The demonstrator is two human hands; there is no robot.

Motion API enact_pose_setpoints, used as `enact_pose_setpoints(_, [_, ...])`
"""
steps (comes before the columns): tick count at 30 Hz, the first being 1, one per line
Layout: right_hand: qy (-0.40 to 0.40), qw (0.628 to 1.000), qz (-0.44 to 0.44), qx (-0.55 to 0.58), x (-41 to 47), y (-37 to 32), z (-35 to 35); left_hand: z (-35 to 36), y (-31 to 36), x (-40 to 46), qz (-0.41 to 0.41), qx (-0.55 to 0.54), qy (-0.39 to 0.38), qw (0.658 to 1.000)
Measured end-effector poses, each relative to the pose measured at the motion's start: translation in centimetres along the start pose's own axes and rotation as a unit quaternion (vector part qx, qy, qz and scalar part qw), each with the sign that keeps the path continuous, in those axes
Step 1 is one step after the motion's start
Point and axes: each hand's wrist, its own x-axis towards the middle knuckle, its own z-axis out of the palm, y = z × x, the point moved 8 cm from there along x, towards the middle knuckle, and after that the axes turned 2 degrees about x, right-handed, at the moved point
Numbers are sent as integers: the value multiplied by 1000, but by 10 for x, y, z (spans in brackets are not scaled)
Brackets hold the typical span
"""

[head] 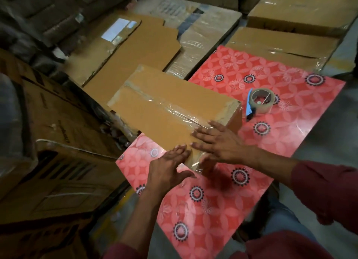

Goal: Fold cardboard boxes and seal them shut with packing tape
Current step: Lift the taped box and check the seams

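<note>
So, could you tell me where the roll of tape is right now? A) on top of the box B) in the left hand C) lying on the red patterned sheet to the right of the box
C: the roll of tape lies on the red patterned sheet, right of the box, in neither hand.

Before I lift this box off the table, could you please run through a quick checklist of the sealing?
1. Top seam of the cardboard box covered by clear tape: ok.
2. Tape end pressed down over the near edge: left hand and right hand lie flat on it; ok.
3. Far end of the tape stuck down: cannot tell.
4. Tape roll out of the way on the red patterned tabletop: ok.
5. Bottom of the box sealed: cannot tell.
</note>
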Motion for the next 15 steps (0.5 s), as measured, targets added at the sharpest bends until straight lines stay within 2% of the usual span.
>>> enact_pose_setpoints(3, [-16,998,-17,-61,-5,3,6,-9,3,7,7,4,19,1000])
enact_pose_setpoints(7, [-42,997,-34,-62,-10,3,-6,-6,2,4,3,2,23,1000])
enact_pose_setpoints(11, [-38,999,36,13,-1,-1,-19,-5,2,3,-1,5,21,1000])
enact_pose_setpoints(15, [-58,997,59,9,-1,-8,-8,2,6,2,-7,41,10,999])
